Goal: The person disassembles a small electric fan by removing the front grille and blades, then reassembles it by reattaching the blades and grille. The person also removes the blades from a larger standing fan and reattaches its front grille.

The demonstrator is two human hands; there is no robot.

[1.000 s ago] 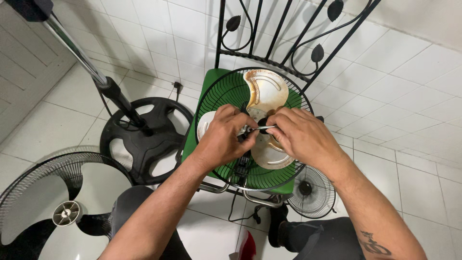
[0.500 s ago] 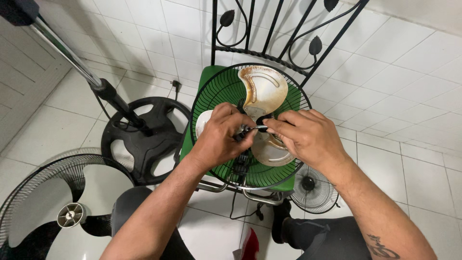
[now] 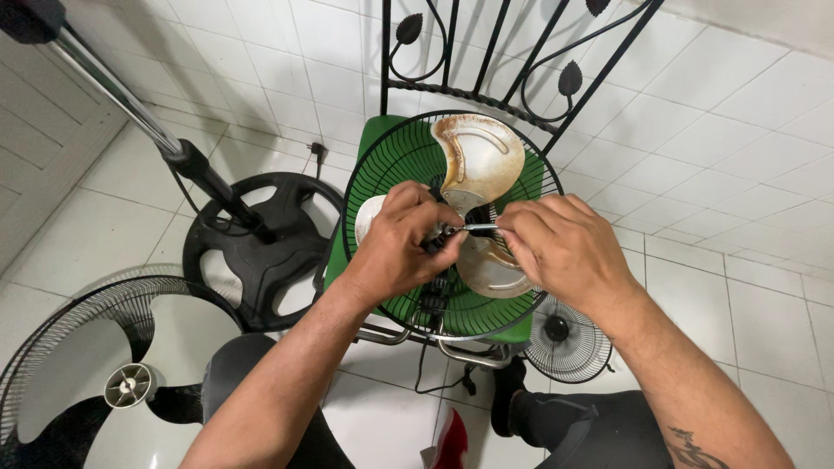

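Note:
A fan head lies face up on a green chair seat [image 3: 375, 132]: a black wire guard [image 3: 395, 287] with dirty white blades [image 3: 476, 156] inside. My left hand [image 3: 401, 243] grips the black hub at the centre of the blades. My right hand [image 3: 560, 247] pinches a thin metal tool [image 3: 480, 227], its tip pointing left into the hub. Both hands meet over the middle of the guard and hide the hub and parts of two blades.
The chair has a black iron back with leaf shapes [image 3: 486, 52]. A round black fan base with its metal pole [image 3: 252, 243] stands left. Another fan guard with white blades [image 3: 95, 373] lies at bottom left. A small round grille [image 3: 565, 343] lies right of the chair. My knees show below.
The hands stay at the hub with only small shifts. The view has moved slightly, so the chair and fan sit a little higher in the picture.

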